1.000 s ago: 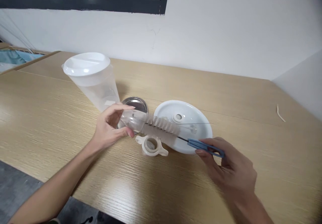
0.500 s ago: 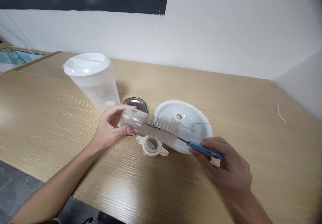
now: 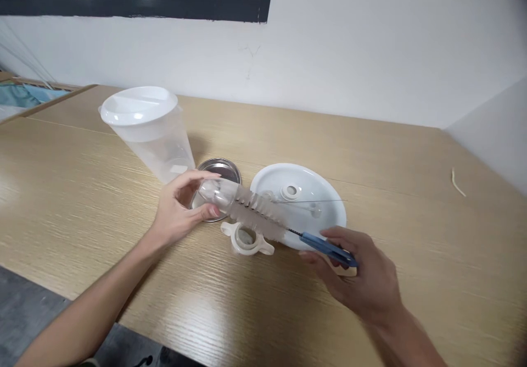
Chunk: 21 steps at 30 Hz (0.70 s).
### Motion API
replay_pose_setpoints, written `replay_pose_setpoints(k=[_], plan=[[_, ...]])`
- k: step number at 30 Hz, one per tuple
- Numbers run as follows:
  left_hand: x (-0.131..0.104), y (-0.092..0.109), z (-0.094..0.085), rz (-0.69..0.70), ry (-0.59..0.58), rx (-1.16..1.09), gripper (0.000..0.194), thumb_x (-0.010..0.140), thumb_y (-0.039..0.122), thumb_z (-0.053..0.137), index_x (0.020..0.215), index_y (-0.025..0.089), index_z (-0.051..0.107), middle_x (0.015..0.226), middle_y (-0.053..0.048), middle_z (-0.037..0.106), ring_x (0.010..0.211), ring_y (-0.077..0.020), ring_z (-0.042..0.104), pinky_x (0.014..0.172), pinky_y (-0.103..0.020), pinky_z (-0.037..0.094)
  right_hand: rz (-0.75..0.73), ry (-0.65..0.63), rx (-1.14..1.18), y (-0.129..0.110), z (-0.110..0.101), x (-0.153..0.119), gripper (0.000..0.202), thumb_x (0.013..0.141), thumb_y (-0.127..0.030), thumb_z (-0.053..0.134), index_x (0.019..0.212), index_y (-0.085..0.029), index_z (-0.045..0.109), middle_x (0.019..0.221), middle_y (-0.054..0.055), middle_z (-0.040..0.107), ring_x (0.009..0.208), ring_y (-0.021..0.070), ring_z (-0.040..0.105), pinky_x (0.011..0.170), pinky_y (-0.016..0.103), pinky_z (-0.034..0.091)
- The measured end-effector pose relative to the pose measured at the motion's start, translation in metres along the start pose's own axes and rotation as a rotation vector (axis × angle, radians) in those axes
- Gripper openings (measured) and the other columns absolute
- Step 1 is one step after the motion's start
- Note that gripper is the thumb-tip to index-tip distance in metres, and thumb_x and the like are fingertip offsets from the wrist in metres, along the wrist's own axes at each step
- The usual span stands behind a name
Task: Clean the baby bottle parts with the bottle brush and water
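Observation:
My left hand (image 3: 181, 205) is closed around a small clear bottle (image 3: 218, 193), its open end turned toward the right. Between the fingers and thumb of my right hand (image 3: 358, 273) is the blue handle (image 3: 327, 247) of a bottle brush (image 3: 261, 213). The tip of its white bristles sits inside the bottle's mouth, while most of the bristles stay outside. Just below the brush, a whitish ring with two side handles (image 3: 247, 239) stands on the table. A white plate (image 3: 329, 185) lies behind the brush, bearing a white ring-shaped cap (image 3: 291, 192) and a thin straw-like piece (image 3: 315, 211).
A translucent pitcher with a white lid (image 3: 152, 131) stands at the back left. Partly behind my left hand lies a round metal dish (image 3: 220, 165). A short cream-coloured strip (image 3: 458, 183) rests on the wooden table (image 3: 395, 163) at the right. A white wall borders the table's back.
My right hand has shifted slightly left and down with the brush, and the handle has tilted a little. The bottle stays in my left hand. The whole view has shifted slightly.

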<state>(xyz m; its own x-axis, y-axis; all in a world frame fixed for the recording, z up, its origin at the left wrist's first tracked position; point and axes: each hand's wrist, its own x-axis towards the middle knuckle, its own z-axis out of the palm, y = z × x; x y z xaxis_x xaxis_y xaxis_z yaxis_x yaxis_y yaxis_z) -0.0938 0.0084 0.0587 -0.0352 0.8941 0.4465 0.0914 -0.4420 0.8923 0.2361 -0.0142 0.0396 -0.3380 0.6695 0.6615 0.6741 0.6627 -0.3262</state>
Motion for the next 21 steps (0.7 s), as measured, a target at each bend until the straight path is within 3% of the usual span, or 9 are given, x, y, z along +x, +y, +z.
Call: replay_pose_setpoints(k=[10,21], plan=[[0.0013,-0.0061,-0.0010,0.000,-0.060,-0.044,0.054,0.065,0.039,0.099,0.113,0.025,0.078,0.110,-0.008,0.079,0.097,-0.0228,0.072,0.085,-0.034,0.056,0.003,0.084,-0.056,0.0046,0.0012,-0.0041,0.020,0.095,-0.033,0.074,0.107,-0.023,0.061,0.082,-0.003,0.071,0.056,0.0095,0.064,0.049,0.022,0.046],[0.0031,-0.0062,-0.0001,0.062,-0.084,-0.067,0.057,0.061,0.035,0.101,0.113,0.025,0.080,0.107,-0.009,0.080,0.090,-0.0216,0.074,0.077,-0.031,0.059,0.000,0.088,0.020,0.0014,-0.0029,0.0030,0.011,0.096,-0.027,0.070,0.103,-0.023,0.062,0.079,-0.001,0.071,0.055,0.0118,0.065,0.047,0.023,0.048]])
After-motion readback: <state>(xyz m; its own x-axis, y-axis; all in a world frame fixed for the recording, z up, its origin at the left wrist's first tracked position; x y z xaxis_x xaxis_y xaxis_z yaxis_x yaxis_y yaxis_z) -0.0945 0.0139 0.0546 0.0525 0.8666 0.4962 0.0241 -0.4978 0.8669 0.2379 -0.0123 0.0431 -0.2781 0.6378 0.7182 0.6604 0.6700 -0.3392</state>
